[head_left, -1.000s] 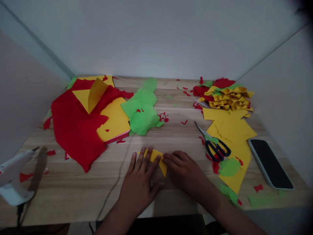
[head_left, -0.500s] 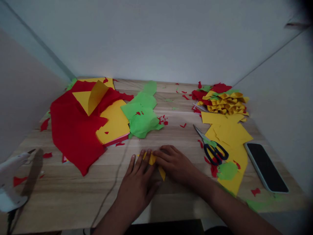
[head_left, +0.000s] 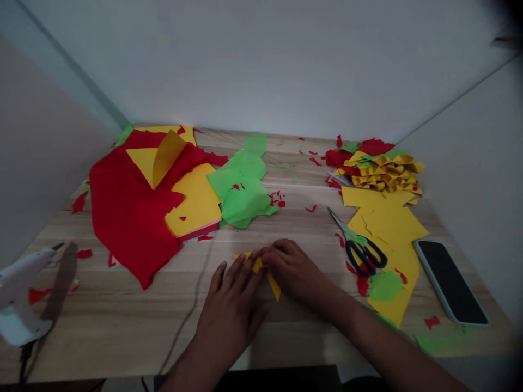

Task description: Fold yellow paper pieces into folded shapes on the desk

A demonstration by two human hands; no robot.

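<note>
Yellow piece (head_left: 277,287) on the table (head_left: 302,340), near its front edge and midway across, directly before the person. The fingers hide most of it; a corner shows beyond the left fingers, and a pointed strip slants toward the person below the right hand. The left hand (head_left: 231,302) lies palm down, its fingers apart and their tips over the piece, presumably to keep it from sliding. The right hand (head_left: 296,270) comes in from the side, fingers bunched and tips meeting the piece beside the left fingertips, an arrangement suited to working a crease; whether finger and thumb clamp the paper cannot be told.

Right of the hands, the scissors (head_left: 365,251) lie with blades toward the wall and handles toward the person, convenient for the right hand. They rest partly on yellow sheets (head_left: 394,223). Behind these, yellow folds (head_left: 382,173) are heaped together, apparently to leave the middle free for handwork. The phone (head_left: 451,283) lies flat at the far right, clear of both forearms.

Left of centre are green paper (head_left: 244,201), a yellow stack (head_left: 194,204) and a red sheet (head_left: 126,212) partly covering it. The glue gun (head_left: 24,274), at the far left, has its nozzle tilted up, perhaps to hold the tip off the wood.
</note>
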